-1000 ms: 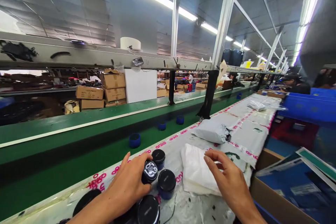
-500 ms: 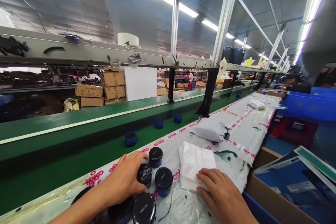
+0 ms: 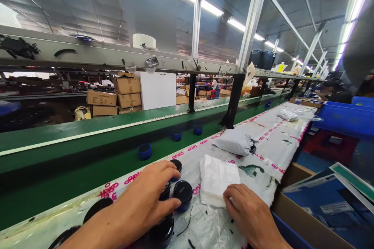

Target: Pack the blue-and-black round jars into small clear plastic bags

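My left hand (image 3: 146, 198) reaches over a group of round, black-topped, dark blue cylinders, its thumb and fingers apart. Closest to its open grasp is one cylinder (image 3: 183, 194), with another cylinder (image 3: 176, 166) just beyond the fingertips. The hand partly covers several more, including a glossy one (image 3: 165, 227) under the thumb. My right hand (image 3: 251, 210) has its fingers drawn together at the near right corner of a stack of thin white sheets or sleeves (image 3: 217, 177), pinching the edge there.
Blue cylinders (image 3: 144, 151) stand on the green conveyor (image 3: 87, 179) beyond the plastic-covered bench (image 3: 271, 148). A white plastic package (image 3: 233, 142) lies past the stack. On my right are an open cardboard box (image 3: 292, 210) and a blue bin (image 3: 341, 118). A black-wrapped post (image 3: 233, 101) rises behind the bench.
My left hand has moved right and forward over the cylinders, toward the right-hand one. My right hand's fingers have drawn together and shifted slightly right along the white stack's edge.
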`<state>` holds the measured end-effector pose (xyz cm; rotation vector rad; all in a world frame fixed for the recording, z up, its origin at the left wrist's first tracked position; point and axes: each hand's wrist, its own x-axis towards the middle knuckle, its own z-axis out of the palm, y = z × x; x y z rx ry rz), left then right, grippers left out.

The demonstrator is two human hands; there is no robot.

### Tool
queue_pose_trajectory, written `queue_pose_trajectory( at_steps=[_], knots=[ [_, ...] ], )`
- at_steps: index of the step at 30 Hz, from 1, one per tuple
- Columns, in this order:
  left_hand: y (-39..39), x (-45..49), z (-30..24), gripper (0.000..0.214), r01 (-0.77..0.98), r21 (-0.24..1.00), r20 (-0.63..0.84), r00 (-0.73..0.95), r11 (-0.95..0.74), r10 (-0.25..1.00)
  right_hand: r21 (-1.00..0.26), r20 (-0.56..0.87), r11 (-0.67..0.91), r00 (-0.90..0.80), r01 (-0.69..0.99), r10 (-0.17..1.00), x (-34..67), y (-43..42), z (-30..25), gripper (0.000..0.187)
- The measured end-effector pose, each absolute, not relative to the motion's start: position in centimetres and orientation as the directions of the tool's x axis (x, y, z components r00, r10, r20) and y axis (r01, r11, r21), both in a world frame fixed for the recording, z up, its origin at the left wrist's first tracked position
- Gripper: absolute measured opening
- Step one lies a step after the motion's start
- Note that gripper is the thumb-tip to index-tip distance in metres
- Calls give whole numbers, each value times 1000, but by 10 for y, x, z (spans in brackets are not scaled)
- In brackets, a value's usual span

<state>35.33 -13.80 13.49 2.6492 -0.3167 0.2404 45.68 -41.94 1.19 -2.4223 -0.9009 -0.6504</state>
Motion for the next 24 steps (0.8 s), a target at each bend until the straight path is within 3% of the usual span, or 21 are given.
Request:
queue_pose_trajectory(
  at_steps=[2, 5, 8, 10, 14, 18, 21, 24],
  knots=[
    [-143, 340, 138, 44, -253, 414, 191, 963, -875, -188, -431, 494, -638, 758, 639, 426, 458, -423, 14, 15],
    [-141, 321, 145, 38, -203, 410, 126, 978, -889, -165, -676, 324, -562, 877, 476, 354, 460, -429, 17, 29],
    [-130, 310, 145, 26, -127, 356, 146, 986, -926, -79, -809, 250, -472, 931, 352, 266, 460, -431, 20, 39],
    [-127, 306, 139, 32, -131, 319, 143, 986, -939, -88, -853, 246, -413, 943, 320, 223, 457, -429, 24, 41],
    [-144, 306, 116, 61, -241, 234, -46, 965, -942, -258, -938, 166, -277, 971, 209, 170, 450, -422, 38, 45],
    [-162, 308, 95, 44, -243, 159, 16, 970, -957, -244, -997, -3, -75, 999, 1, 52, 449, -421, 44, 56],
    [-161, 306, 85, 44, -232, 182, 19, 972, -955, -233, -985, -120, 111, 988, -130, 93, 451, -417, 38, 58],
    [-158, 298, 79, 55, -263, 266, 125, 963, -927, -238, -970, -100, 204, 980, -135, 173, 445, -403, 37, 48]
  ],
)
